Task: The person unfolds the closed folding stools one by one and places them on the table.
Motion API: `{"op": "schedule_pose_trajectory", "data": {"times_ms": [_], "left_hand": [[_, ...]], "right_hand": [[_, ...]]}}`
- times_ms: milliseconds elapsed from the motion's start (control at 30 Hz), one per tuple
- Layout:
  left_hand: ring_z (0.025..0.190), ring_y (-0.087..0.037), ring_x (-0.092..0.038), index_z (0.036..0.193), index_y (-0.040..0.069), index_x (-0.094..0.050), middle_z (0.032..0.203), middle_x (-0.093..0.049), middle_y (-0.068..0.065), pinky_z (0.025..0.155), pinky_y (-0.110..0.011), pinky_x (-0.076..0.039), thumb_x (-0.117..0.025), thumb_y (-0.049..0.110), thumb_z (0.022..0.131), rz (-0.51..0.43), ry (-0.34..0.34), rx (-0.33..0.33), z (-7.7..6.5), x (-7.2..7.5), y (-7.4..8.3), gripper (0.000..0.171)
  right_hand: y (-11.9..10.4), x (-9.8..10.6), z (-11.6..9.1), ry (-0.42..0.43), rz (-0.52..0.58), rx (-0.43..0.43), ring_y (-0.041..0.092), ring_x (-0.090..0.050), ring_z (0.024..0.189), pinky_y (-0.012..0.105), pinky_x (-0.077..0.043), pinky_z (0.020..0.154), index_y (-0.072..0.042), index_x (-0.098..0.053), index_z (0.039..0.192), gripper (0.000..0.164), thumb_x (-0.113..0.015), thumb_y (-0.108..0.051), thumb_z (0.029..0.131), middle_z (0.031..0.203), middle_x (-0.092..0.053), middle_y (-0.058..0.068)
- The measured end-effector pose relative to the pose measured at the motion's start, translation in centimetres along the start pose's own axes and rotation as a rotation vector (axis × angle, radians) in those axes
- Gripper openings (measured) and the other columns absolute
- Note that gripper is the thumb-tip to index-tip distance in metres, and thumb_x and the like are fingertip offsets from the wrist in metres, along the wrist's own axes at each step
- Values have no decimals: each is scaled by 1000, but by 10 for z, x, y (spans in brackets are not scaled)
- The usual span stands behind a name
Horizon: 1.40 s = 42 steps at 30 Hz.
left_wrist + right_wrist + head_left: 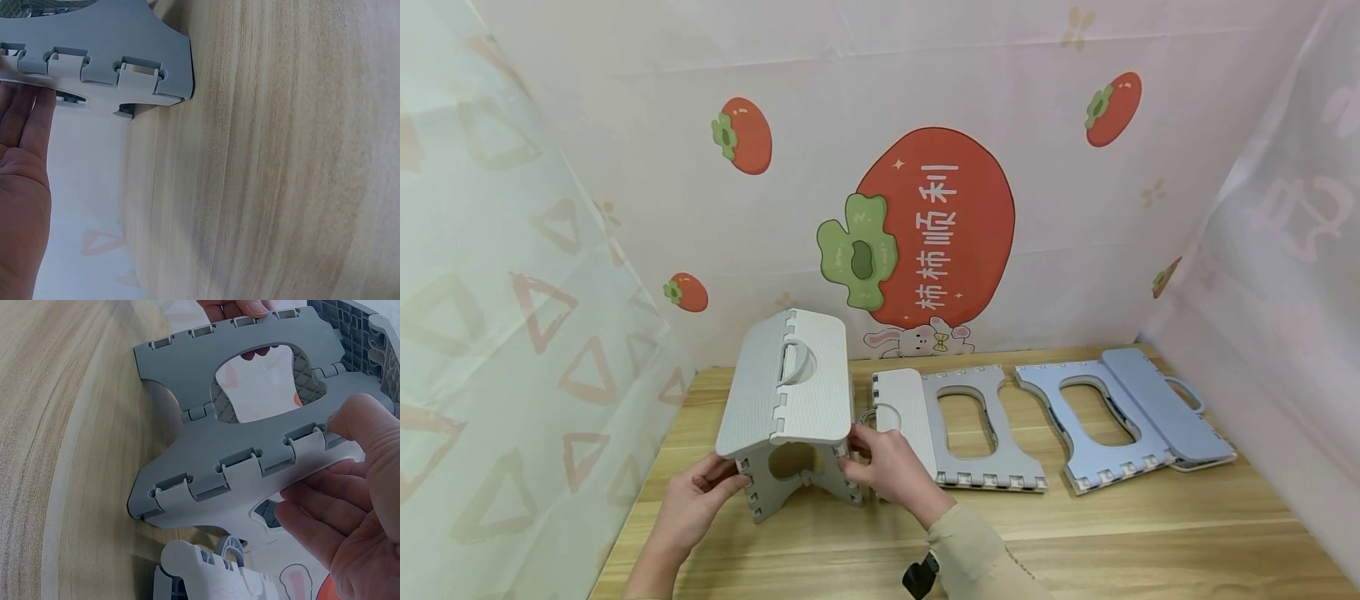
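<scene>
A grey-and-white folding stool [808,392] stands partly unfolded at the table's left, its two-panel top peaked like a roof and its near grey leg panel [262,434] creased inward at the middle hinge. My left hand [694,502] holds the stool's left leg edge, thumb in front and fingers behind. On the opposite side my right hand [891,467] grips the right leg edge just under the seat; in the right wrist view its thumb [369,425] lies on the grey panel and the fingers are against the white side panel.
To the right lies a folded white-and-grey stool [917,417], close beside my right hand. Farther right is a folded blue stool [1105,417] with a loop handle. The wooden table [820,558] meets fabric-covered walls [662,192] at the back and sides.
</scene>
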<state>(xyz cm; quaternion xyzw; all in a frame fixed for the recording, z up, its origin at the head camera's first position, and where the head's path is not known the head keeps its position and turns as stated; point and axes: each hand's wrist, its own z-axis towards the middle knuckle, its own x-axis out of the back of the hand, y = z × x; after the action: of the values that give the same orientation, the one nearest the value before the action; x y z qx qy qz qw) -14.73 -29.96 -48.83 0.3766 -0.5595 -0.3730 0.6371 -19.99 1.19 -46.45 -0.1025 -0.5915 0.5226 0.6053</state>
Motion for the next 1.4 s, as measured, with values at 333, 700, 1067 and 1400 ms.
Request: {"op": "schedule_pose_trajectory", "data": {"times_ms": [333, 700, 1067, 1400], "left_hand": [[108, 4, -64, 140, 7, -62, 131, -68, -12, 88, -16, -54, -77, 24, 94, 1, -2, 14, 0, 1, 1, 52], [108, 4, -64, 141, 3, -61, 131, -68, -13, 89, -16, -54, -77, 22, 93, -33, -2, 11, -1, 1, 5, 53], [108, 4, -65, 140, 5, -62, 128, -70, -7, 88, -16, -54, -77, 23, 94, -12, 2, 4, 0, 2, 1, 52], [108, 4, -64, 141, 7, -61, 131, -68, -12, 89, -16, -53, -76, 25, 94, 9, 5, 18, -1, 2, 1, 52]], "right_hand": [[1, 0, 0, -4, 5, -9, 23, -72, 109, 33, -60, 93, -11, -69, 115, 21, -70, -15, 94, 120, -74, 12], [1, 0, 0, -3, 4, -10, 24, -72, 110, 34, -60, 93, -10, -69, 117, 24, -70, -14, 94, 121, -73, 12], [2, 0, -1, 2, 18, -3, 25, -72, 110, 36, -60, 93, -9, -69, 117, 24, -70, -14, 94, 122, -73, 13], [2, -1, -1, 5, 18, -3, 25, -72, 110, 37, -60, 93, -9, -69, 119, 26, -70, -14, 94, 122, -73, 13]]}}
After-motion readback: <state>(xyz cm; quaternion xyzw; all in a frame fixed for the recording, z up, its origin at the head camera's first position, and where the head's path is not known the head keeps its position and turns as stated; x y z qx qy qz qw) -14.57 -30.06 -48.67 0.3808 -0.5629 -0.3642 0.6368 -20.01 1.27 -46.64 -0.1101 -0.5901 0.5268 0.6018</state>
